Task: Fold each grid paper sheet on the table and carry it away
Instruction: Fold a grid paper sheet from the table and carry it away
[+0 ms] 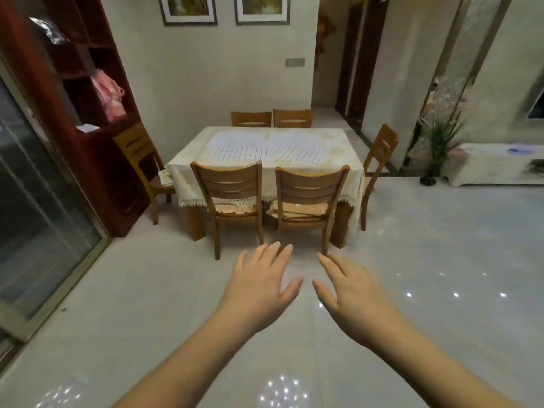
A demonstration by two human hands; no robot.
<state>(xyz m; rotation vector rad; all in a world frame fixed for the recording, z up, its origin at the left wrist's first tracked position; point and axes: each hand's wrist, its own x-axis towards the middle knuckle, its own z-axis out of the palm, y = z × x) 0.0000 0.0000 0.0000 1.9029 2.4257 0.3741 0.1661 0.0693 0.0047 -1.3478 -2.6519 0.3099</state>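
White grid paper sheets are lying flat on cream-clothed wooden table at 12 o'clock, well apart from left hand & right hand, both spreading fingers, holding nothing. Paper's prob. light, floppy; corners look best to pinch.

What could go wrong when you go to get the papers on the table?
Two chairs stand tucked in on the near side of the table, so reaching the grid paper sheets may mean bumping them. Both the left hand and right hand are empty. Tugging the paper might drag the tablecloth.
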